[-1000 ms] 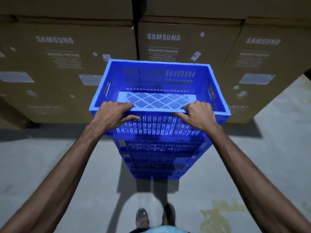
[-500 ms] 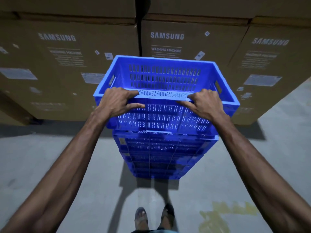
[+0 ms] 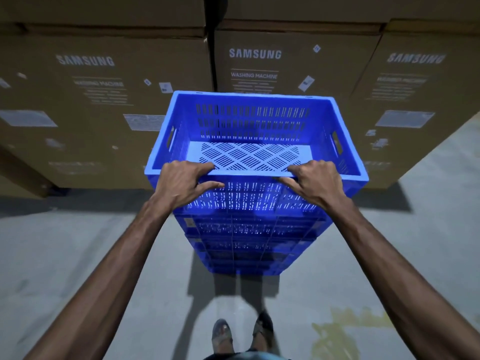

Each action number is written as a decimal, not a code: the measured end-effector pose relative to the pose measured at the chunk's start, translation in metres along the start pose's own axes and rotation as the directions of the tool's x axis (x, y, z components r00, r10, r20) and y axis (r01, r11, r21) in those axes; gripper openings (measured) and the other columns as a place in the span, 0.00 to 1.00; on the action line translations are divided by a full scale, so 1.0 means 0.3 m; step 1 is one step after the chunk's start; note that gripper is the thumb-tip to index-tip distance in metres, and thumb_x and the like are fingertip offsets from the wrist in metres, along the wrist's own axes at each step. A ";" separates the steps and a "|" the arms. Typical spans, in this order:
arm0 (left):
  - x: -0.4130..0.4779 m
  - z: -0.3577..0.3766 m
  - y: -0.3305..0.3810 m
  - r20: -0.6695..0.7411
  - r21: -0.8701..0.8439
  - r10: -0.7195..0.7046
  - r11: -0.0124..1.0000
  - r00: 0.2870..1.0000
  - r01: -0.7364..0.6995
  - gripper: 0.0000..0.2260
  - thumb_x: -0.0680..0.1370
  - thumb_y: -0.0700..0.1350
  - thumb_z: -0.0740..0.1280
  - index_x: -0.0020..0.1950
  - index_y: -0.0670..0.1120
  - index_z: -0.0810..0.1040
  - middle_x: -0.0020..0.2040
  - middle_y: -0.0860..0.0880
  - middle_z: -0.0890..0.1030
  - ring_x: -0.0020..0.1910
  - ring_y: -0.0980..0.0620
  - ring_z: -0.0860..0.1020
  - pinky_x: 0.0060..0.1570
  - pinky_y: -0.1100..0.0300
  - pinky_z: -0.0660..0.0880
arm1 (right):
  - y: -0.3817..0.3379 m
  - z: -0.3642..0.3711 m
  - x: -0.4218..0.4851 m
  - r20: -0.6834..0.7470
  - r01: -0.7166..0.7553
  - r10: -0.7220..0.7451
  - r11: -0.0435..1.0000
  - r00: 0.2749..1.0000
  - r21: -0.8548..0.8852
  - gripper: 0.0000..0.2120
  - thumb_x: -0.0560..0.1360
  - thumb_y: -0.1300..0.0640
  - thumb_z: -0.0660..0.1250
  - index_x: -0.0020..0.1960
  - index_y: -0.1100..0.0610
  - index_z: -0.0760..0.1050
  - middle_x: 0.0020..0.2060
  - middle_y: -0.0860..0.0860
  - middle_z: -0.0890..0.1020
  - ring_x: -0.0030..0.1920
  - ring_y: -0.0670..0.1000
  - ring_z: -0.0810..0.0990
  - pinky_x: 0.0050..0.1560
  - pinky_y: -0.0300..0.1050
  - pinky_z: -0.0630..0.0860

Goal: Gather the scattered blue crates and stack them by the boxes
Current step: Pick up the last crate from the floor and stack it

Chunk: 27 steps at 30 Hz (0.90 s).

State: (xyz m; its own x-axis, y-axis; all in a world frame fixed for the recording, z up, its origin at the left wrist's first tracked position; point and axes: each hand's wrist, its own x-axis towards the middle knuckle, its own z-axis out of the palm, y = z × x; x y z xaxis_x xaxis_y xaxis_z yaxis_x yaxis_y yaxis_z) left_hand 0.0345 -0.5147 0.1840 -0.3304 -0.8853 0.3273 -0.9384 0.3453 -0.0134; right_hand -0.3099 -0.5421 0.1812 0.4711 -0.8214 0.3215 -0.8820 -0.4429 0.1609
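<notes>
Plastic, moulded and slotted through walls and base, so the top crate [image 3: 255, 120] should be stiff, light for its bulk and a little slick. The rim or the 2 side handle slots look like the surest holds. It sits on the stack [image 3: 249, 245] of blue crates on the floor [image 3: 78, 255], just in front of the boxes [image 3: 272, 61]. The left hand [image 3: 181, 183] and right hand [image 3: 318, 181] both grip its near rim, fingers curled over the edge and thumbs against the outer wall. Whether it is fully seated on the 1 beneath is hard to tell. The lower crates blur together in shadow, so their count is unclear, and the stack's far side is hidden.
</notes>
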 end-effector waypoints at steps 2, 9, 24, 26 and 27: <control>0.015 0.010 0.031 0.014 0.006 -0.002 1.000 1.000 0.002 0.27 0.74 0.77 0.56 0.41 0.53 0.70 0.24 0.55 0.61 0.25 0.51 0.67 0.30 0.62 0.55 | 0.031 -0.005 -0.012 0.012 0.005 -0.005 1.000 1.000 0.003 0.32 0.79 0.29 0.51 0.33 0.54 0.69 0.22 0.46 0.61 0.23 0.52 0.66 0.28 0.39 0.58; -0.013 0.020 0.010 0.005 -0.023 -0.016 1.000 1.000 0.016 0.23 0.73 0.76 0.62 0.41 0.58 0.62 0.23 0.56 0.58 0.24 0.52 0.64 0.30 0.62 0.55 | 0.006 0.000 -0.007 -0.028 -0.001 0.000 1.000 1.000 -0.028 0.32 0.79 0.27 0.51 0.32 0.53 0.65 0.21 0.47 0.62 0.22 0.51 0.64 0.29 0.38 0.53; 0.011 0.029 -0.005 0.026 0.018 0.010 1.000 1.000 -0.010 0.27 0.75 0.77 0.59 0.39 0.52 0.68 0.24 0.56 0.63 0.24 0.55 0.66 0.30 0.62 0.58 | 0.004 0.003 -0.012 -0.041 -0.034 0.032 0.999 0.999 -0.037 0.32 0.79 0.27 0.48 0.33 0.52 0.67 0.22 0.47 0.64 0.23 0.51 0.64 0.30 0.38 0.48; -0.010 0.042 -0.008 0.005 0.015 0.012 1.000 1.000 -0.012 0.28 0.74 0.77 0.58 0.39 0.52 0.68 0.24 0.57 0.64 0.24 0.54 0.68 0.30 0.63 0.56 | -0.004 0.015 -0.025 -0.052 -0.051 0.049 0.998 0.997 -0.036 0.32 0.78 0.26 0.49 0.32 0.52 0.66 0.22 0.46 0.64 0.22 0.51 0.64 0.29 0.38 0.49; -0.014 0.040 -0.009 0.004 0.012 0.014 1.000 1.000 -0.014 0.28 0.74 0.78 0.58 0.39 0.53 0.68 0.24 0.57 0.63 0.24 0.54 0.67 0.30 0.63 0.54 | -0.010 0.016 -0.027 -0.050 -0.053 0.051 0.998 0.997 -0.035 0.32 0.78 0.26 0.49 0.32 0.52 0.65 0.21 0.46 0.64 0.22 0.51 0.64 0.29 0.38 0.49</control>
State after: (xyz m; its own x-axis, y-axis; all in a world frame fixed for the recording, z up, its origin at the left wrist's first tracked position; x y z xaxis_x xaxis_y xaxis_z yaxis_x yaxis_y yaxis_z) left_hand 0.0371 -0.5156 0.1715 -0.3439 -0.8815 0.3237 -0.9348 0.3538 -0.0298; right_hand -0.3110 -0.5358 0.1736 0.4244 -0.8238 0.3759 -0.9055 -0.3861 0.1762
